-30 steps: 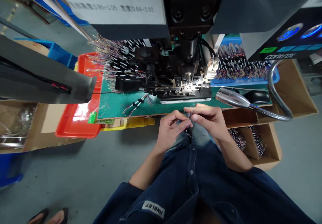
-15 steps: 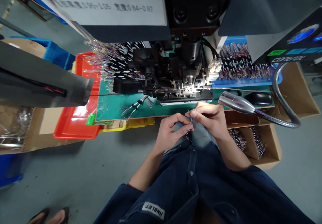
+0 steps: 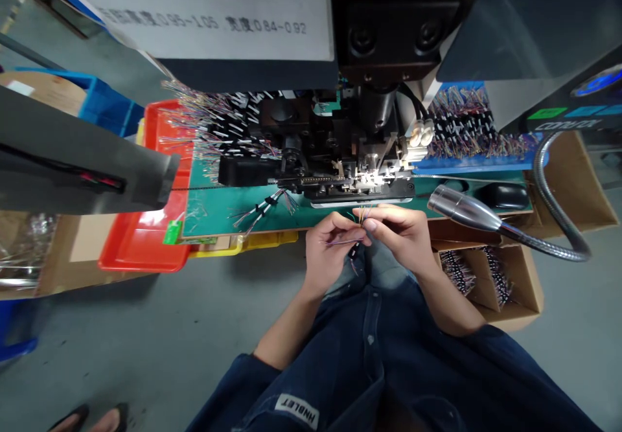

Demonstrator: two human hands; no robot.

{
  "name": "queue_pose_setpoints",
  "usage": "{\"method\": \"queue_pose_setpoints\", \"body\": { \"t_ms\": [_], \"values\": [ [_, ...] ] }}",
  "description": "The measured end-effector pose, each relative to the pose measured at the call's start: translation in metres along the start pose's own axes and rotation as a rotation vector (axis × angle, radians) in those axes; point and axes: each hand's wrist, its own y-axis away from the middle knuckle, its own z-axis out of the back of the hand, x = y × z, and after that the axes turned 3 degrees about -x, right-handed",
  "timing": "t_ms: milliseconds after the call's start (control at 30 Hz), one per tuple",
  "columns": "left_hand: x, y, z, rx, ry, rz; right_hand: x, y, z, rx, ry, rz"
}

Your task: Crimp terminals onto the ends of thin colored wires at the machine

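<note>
Between my hands is a small bundle of thin coloured wires [image 3: 362, 216], fanned out at the top, with a dark section hanging below. My left hand [image 3: 330, 244] is closed on the bundle, and a purple wire lies across its fingers. Thumb and fingers of my right hand [image 3: 401, 232] pinch the wire ends from the other side. Both hands are just in front of the green bench edge, below the lit working point of a crimping machine [image 3: 372, 178]. A few wire bundles [image 3: 267, 208] lie on the green mat [image 3: 214, 215] to the left.
Many wire bundles [image 3: 233, 121] are piled behind the machine, and more fill a blue tray [image 3: 495, 163]. A red tray [image 3: 146, 244] stands left. A gooseneck lamp [image 3: 461, 208] juts in from the right, above a cardboard box [image 3: 525, 289] holding bundles. Someone's feet [image 3: 111, 419] show at lower left.
My hands stay together at the bench edge. The wire ends now fan out in several colours at the fingertips, and the dark section shows below. The view has shifted slightly.
</note>
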Motion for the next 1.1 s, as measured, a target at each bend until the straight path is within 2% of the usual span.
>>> {"method": "queue_pose_setpoints", "body": {
  "t_ms": [333, 667, 1100],
  "values": [
    [0.011, -0.004, -0.007, -0.11, 0.063, -0.043, -0.004, -0.004, -0.01, -0.061, 0.067, -0.001],
    [0.018, -0.015, -0.016, -0.161, 0.079, -0.057, -0.019, -0.022, -0.018, -0.173, -0.227, -0.323],
    [0.027, -0.023, -0.024, -0.266, 0.123, -0.129, -0.013, -0.03, -0.024, -0.225, -0.266, -0.398]
  ]
}}
